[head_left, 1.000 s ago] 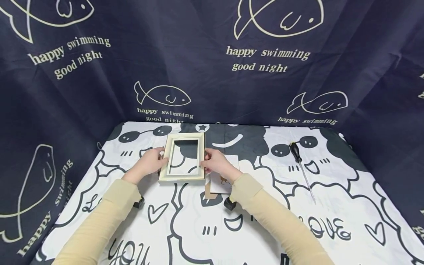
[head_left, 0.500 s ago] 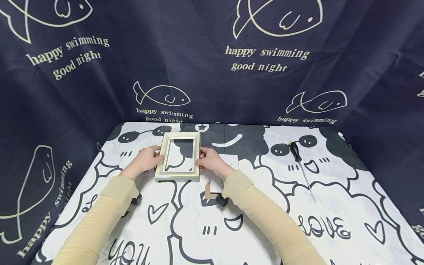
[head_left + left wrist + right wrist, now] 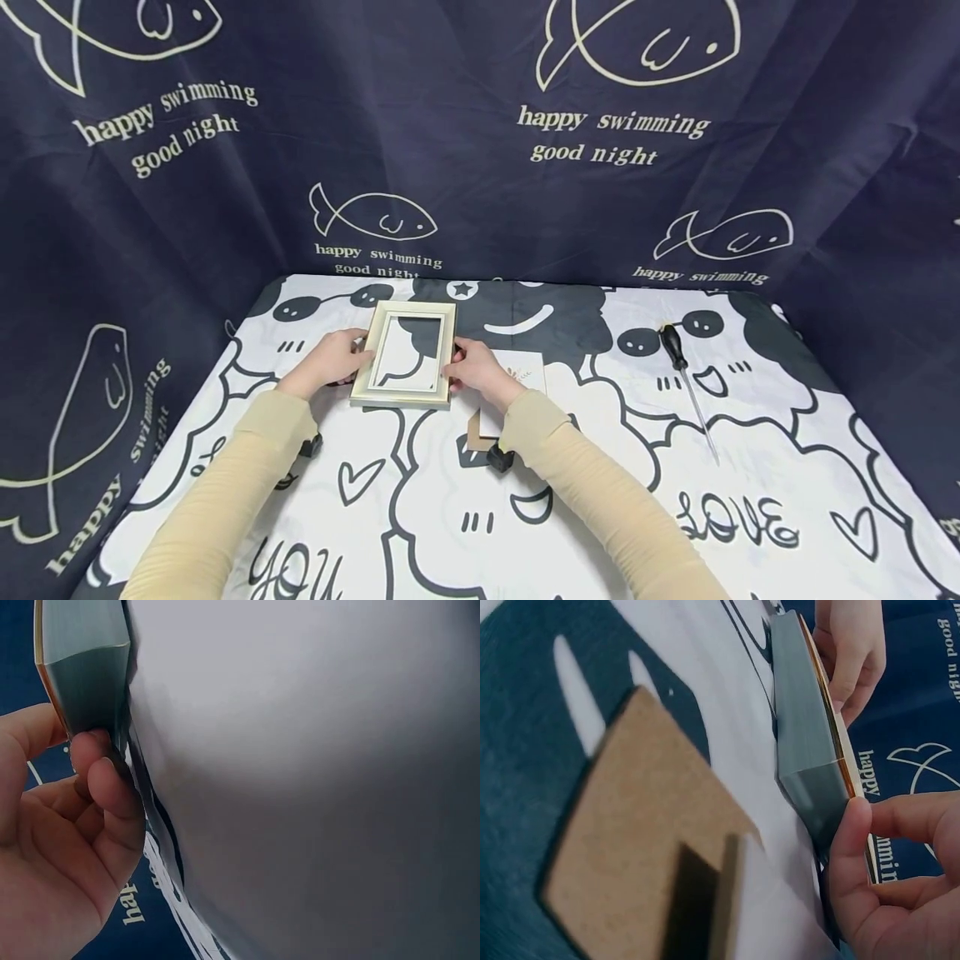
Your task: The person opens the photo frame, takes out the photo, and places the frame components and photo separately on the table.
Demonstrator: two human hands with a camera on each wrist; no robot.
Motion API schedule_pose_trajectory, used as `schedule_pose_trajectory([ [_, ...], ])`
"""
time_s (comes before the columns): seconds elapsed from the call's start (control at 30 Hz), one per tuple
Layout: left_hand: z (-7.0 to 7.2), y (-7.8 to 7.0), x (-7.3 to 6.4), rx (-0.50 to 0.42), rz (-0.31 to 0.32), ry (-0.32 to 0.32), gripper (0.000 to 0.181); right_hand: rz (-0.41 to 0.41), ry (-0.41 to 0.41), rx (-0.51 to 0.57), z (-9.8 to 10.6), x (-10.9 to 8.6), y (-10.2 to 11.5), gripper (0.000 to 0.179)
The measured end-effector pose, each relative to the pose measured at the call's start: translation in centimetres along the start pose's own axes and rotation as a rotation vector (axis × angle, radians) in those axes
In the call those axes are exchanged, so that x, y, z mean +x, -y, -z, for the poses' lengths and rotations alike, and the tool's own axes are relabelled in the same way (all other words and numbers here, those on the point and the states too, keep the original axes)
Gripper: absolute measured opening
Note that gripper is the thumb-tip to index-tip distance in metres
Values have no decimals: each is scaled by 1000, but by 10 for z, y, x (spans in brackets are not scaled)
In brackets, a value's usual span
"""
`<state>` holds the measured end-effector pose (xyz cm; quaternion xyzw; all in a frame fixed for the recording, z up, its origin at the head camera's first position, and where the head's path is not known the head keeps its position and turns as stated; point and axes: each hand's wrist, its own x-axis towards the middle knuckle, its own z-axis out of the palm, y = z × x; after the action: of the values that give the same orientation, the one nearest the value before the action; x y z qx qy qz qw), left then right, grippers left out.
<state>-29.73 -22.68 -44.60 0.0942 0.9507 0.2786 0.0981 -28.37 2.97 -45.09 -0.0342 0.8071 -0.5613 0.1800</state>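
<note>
A cream picture frame (image 3: 401, 397) lies face up at the left of the middle of the table, and the printed cloth shows through its opening. My left hand (image 3: 327, 362) holds its left side, thumb on the face and fingers at the outer edge. On the opposite side my right hand (image 3: 480, 367) pinches the edge the same way. In the left wrist view the frame's deep grey side (image 3: 88, 690) sits between thumb and curled fingers. The right wrist view shows the frame's side (image 3: 806, 712) low at the cloth; whether it fully touches is unclear.
Partly under my right forearm lie a white card (image 3: 528, 372) with a small print and a brown backing board (image 3: 474, 439). A black-handled screwdriver (image 3: 672, 346) lies farther right. A dark blue fish-print curtain (image 3: 480, 167) stands behind the table.
Both hands have shifted the picture frame slightly left, mostly in the first half second. The card and board are a little more exposed at the right hand. Grips look the same.
</note>
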Motion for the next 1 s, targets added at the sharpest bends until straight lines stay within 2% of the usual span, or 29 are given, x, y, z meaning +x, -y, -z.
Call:
schedule_pose_trajectory([
  [0.23, 1, -4, -1, -5, 11, 19, 55, 12, -11, -52, 2, 0, -2, 66],
  [0.37, 2, -6, -3, -10, 37, 44, 56, 25, -8, -90, 3, -3, 0, 65],
  [0.47, 2, -8, -4, 27, 53, 50, 56, 38, -4, -119, 4, -6, 1, 67],
  [0.57, 3, -12, -7, 102, 49, 30, 56, 40, 11, -128, 7, -8, 1, 66],
  [0.7, 6, -20, -12, 189, 47, 8, 54, 31, 43, -79, 11, -13, 3, 63],
  [0.9, 11, -36, -19, 233, 75, 7, 52, 10, 74, -50, 21, -21, 11, 55],
  [1.0, 12, -44, -23, 256, 74, -27, 49, 11, 86, -57, 27, -25, 13, 52],
])
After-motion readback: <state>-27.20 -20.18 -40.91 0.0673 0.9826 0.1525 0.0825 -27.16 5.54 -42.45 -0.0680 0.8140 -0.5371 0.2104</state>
